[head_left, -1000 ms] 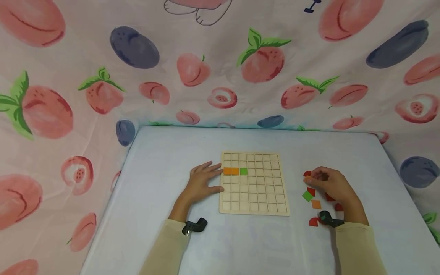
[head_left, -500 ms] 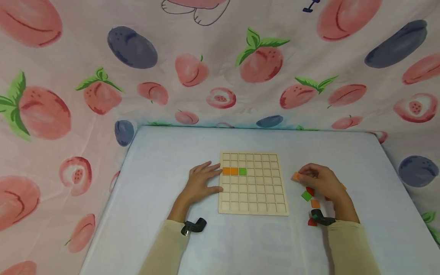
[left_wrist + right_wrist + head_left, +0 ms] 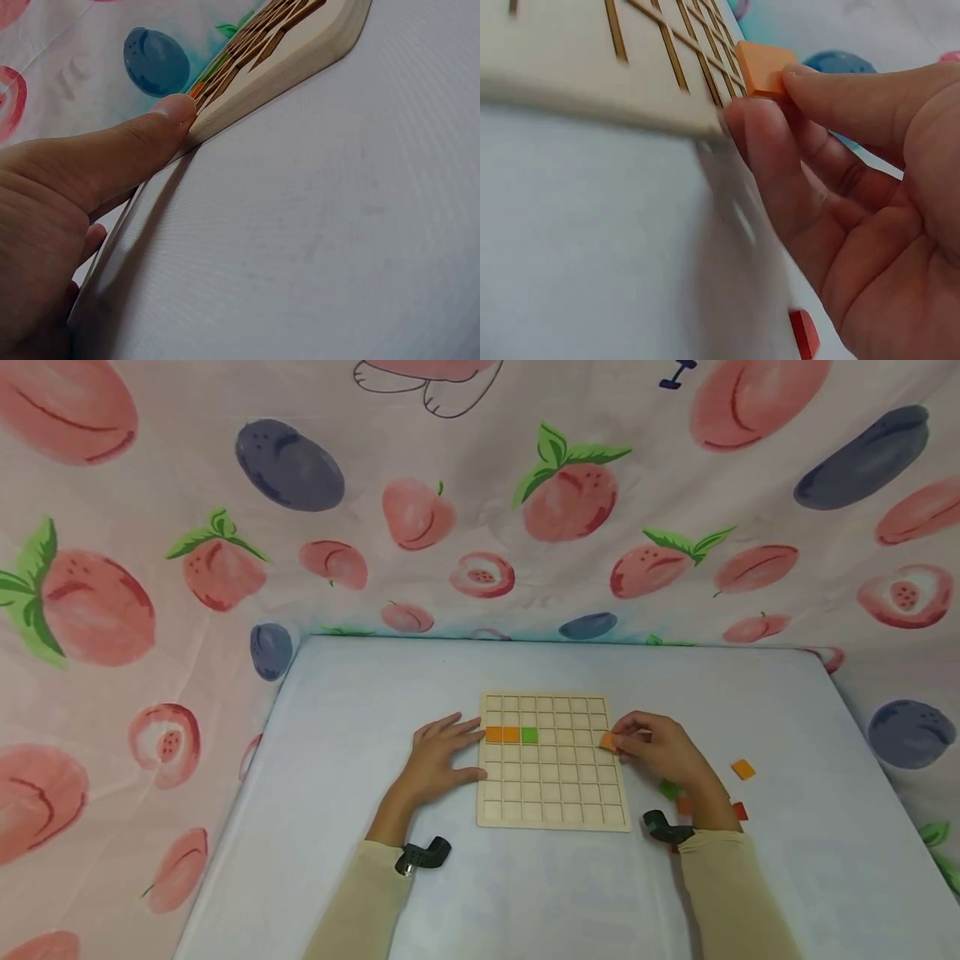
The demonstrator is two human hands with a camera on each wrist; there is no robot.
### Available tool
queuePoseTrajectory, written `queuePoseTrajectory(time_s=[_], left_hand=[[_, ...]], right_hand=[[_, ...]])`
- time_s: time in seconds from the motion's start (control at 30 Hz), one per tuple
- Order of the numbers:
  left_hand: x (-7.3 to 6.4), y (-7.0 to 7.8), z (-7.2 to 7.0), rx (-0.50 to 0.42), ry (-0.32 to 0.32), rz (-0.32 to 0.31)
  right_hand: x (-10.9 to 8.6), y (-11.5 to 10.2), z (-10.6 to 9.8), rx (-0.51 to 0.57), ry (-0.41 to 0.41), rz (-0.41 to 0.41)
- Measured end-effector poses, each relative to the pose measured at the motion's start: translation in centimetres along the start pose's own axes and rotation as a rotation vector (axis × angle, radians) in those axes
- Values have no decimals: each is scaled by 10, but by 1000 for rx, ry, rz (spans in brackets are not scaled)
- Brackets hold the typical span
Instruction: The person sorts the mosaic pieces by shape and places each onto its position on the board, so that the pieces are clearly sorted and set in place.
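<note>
A wooden grid board [image 3: 555, 793] lies on the white table. In one of its upper rows, at the left end, sit two orange square tiles [image 3: 502, 735] and a green square tile [image 3: 529, 735] side by side. My left hand [image 3: 435, 760] rests at the board's left edge with fingers spread, and in the left wrist view its thumb [image 3: 127, 154] touches that edge. Between thumb and fingers, my right hand [image 3: 663, 750] pinches an orange square tile [image 3: 763, 66], held at the board's right edge. Whether this tile touches the board I cannot tell.
Right of the board lie loose pieces, partly hidden by my right forearm: an orange tile [image 3: 743, 769], a red piece [image 3: 740, 811], a green tile [image 3: 669, 789] and another orange tile [image 3: 683, 805]. A fruit-patterned cloth [image 3: 480, 527] rises behind the table.
My right hand has carried the orange tile leftward from the loose pieces to the board's right edge. A loose orange tile has come into sight behind it. The left hand stays put.
</note>
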State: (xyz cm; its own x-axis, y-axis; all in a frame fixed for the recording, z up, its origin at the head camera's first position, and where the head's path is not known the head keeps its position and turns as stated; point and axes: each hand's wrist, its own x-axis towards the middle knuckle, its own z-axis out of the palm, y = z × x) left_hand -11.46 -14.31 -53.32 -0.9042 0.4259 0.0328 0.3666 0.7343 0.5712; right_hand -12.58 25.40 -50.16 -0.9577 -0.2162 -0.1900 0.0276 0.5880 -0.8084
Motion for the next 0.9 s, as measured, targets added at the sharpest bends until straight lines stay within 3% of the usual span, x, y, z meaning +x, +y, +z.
queuePoseTrajectory(time_s=[0.13,0.57,0.8,0.9], left_hand=[[-1,1,0,-2,12,12],[0,1,1,6,9,9],[0,1,0,7,11,9],[0,1,0,8,7,2]], right_hand=[[2,-6,9,124,-26,-9],[12,-27,33,179,-45,8],[19,-39,45,119,-11,-30],[23,-43,49,143,-4,-19]])
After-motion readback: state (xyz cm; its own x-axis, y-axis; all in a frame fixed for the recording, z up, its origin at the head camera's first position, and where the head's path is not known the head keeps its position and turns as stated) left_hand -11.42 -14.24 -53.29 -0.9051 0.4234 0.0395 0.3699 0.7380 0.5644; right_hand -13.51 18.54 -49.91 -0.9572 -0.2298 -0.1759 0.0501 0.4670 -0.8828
